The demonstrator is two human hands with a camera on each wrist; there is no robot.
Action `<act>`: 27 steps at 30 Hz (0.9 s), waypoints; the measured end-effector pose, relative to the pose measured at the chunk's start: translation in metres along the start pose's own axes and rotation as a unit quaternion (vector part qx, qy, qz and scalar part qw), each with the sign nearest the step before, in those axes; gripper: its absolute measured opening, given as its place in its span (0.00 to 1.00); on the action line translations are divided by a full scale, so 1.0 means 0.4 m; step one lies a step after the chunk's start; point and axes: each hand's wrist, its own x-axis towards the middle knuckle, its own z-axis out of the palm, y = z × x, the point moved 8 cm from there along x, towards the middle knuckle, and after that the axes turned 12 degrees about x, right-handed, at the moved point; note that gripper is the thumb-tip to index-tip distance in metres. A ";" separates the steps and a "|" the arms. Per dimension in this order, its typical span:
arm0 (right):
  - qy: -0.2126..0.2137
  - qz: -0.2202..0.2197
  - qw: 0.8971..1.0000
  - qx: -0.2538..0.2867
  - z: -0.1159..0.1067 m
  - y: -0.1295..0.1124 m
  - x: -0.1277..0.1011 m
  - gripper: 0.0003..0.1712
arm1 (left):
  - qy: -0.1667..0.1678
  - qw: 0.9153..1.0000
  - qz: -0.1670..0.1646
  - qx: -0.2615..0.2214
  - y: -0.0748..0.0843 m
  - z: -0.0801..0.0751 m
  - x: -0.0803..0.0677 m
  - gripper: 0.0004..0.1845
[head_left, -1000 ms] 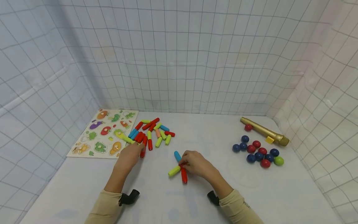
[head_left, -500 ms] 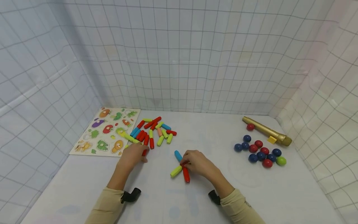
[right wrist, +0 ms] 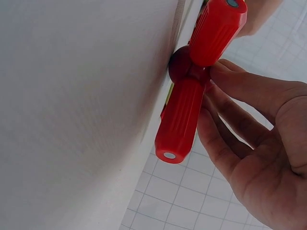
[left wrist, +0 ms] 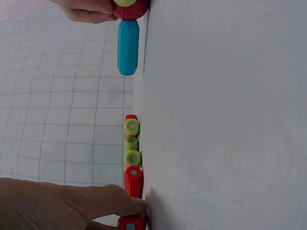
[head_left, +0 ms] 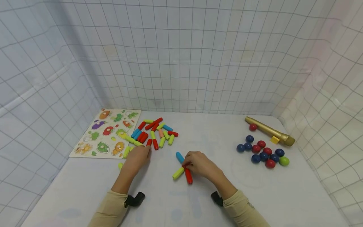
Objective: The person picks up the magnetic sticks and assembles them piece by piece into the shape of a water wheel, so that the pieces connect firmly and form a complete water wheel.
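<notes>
My right hand (head_left: 201,165) pinches the dark red ball (right wrist: 181,64) at the centre of a small magnetic build. A blue rod (head_left: 180,157), a lime rod (head_left: 178,173) and a red rod (head_left: 188,176) fan out from that ball. The right wrist view shows a second red rod (right wrist: 180,120) on it, hidden under the hand from above. My left hand (head_left: 137,160) is low at the near side of the rod pile, thumb and finger around a red magnetic rod (left wrist: 132,222). Another red rod (left wrist: 133,181) lies just beyond the thumb.
Several lime, red and blue rods (head_left: 161,134) lie loose at the back left, beside a vegetable puzzle board (head_left: 85,138). At the right are several blue, red and green balls (head_left: 263,156), a yellow block (head_left: 274,140) and a gold microphone (head_left: 267,130). Grid-patterned cloth walls enclose the table.
My left hand has opened its fingers a little, then closed them at the near red rod. Lime rods beside it now show. The right hand stays on the build.
</notes>
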 end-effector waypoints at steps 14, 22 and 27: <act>0.003 0.001 1.000 0.009 0.000 0.000 -0.001 0.09 | 0.008 0.998 0.059 -0.004 0.078 -0.031 -0.017 0.15; 0.011 0.027 0.999 0.022 -0.003 0.005 0.006 0.18 | 0.016 0.990 0.131 -0.047 0.207 -0.042 -0.044 0.12; 0.014 0.026 0.999 0.023 -0.001 0.008 0.007 0.20 | 0.018 0.988 0.148 -0.035 0.241 -0.033 -0.052 0.12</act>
